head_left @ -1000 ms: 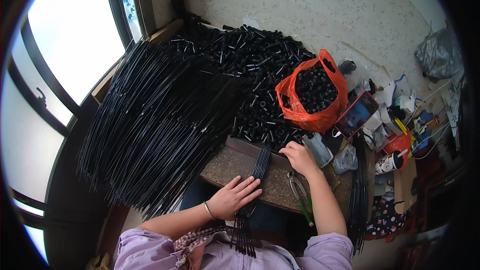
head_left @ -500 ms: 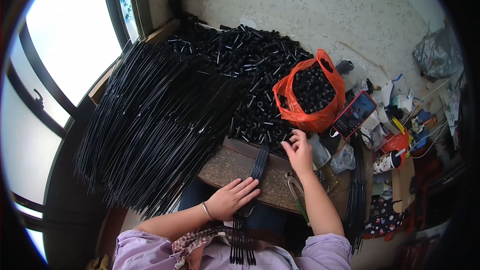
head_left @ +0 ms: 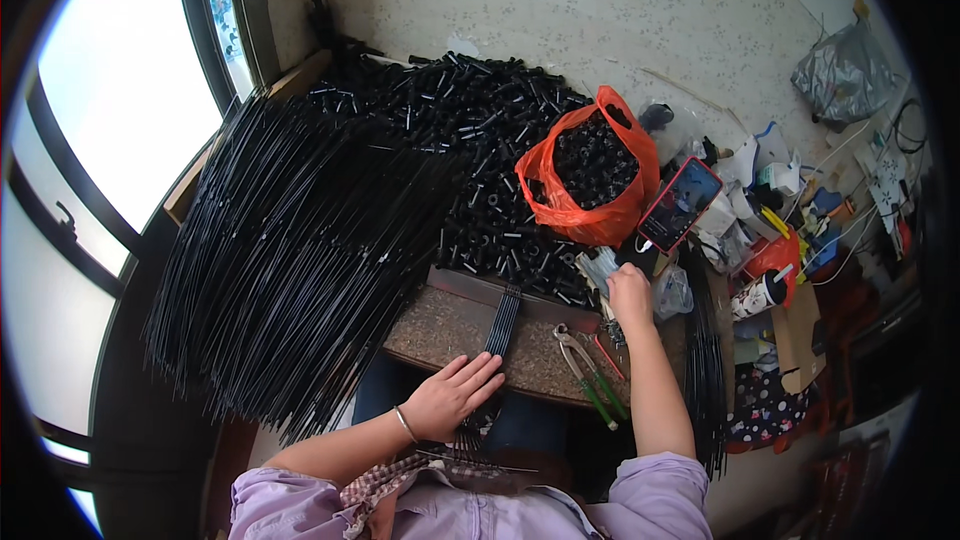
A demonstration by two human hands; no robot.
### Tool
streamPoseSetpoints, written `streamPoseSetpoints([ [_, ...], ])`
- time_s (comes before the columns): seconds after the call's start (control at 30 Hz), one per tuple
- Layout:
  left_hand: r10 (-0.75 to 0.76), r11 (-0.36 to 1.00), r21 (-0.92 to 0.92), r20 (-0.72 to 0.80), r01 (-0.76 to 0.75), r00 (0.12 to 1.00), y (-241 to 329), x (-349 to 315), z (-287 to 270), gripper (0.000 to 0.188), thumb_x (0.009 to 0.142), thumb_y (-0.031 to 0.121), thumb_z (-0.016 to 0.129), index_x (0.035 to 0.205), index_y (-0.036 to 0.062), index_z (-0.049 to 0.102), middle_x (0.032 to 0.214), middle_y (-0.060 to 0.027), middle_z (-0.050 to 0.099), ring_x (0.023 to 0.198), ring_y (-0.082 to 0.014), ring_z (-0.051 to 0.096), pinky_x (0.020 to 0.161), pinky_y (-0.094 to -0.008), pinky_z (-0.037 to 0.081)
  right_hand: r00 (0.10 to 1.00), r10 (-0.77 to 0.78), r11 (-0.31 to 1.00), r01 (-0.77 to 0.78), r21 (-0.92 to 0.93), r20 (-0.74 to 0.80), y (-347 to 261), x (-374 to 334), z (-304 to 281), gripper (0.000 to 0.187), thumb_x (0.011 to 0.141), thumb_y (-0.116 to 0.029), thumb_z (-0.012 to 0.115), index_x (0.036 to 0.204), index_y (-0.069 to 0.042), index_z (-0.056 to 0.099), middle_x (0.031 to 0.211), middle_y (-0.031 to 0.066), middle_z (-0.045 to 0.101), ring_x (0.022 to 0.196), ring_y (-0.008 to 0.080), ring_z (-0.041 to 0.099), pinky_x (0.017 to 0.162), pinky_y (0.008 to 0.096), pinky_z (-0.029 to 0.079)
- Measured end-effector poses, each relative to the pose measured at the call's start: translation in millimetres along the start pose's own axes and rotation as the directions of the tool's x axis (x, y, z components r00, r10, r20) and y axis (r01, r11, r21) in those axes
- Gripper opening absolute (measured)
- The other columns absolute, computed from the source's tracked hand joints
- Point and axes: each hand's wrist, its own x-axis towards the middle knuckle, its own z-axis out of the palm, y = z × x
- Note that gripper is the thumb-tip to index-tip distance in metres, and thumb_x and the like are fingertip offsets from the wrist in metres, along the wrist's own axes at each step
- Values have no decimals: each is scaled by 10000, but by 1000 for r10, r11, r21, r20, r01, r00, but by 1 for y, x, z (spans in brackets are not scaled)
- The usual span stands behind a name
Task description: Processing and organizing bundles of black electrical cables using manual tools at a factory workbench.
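Note:
My left hand [head_left: 457,397] lies flat, fingers stretched out, across the near part of a row of thin black rods [head_left: 506,318]. The rods lie side by side on the brown speckled tabletop [head_left: 430,325], their far ends at the metal strip [head_left: 470,292] before a heap of short black tubular pieces [head_left: 480,205]. My right hand [head_left: 630,295] is by a clear plastic bag [head_left: 600,268], right of the strip. Its fingers are curled downward, and what they hold, if anything, is hidden. Just left of my right forearm lie green-handled pincers [head_left: 588,375].
A large bundle of long black rods [head_left: 290,250] covers the left side. An orange plastic bag [head_left: 595,225] full of small black parts stands on the heap. Beside it leans a phone [head_left: 682,202]. Clutter and a lidded cup [head_left: 757,295] with a straw occupy the right.
My right hand has moved from the heap's near edge rightward to the clear bag, its fingers now curled down. My left hand stays on the rods. The whole view has shifted slightly.

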Motion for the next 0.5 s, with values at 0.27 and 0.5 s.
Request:
streamPoseSetpoints([
  [0.27,-14,998,-57,37,16,999,0,4,-5,665,721,123,482,1348,7,292,1431,-179,237,1336,-290,228,1066,-429,204,1000,1,993,1,-121,10,-18,4,2,78,765,-71,557,775,-24,619,774,123,545,777,299,559,684,402,463],
  [0.5,-46,985,-165,20,49,999,-2,4,-4,726,672,133,522,1349,6,292,1432,-181,235,1338,-291,224,1069,-431,192,987,-125,908,154,389,-99,-56,4,-13,107,778,-14,549,863,-8,615,803,124,557,744,326,577,642,378,463],
])
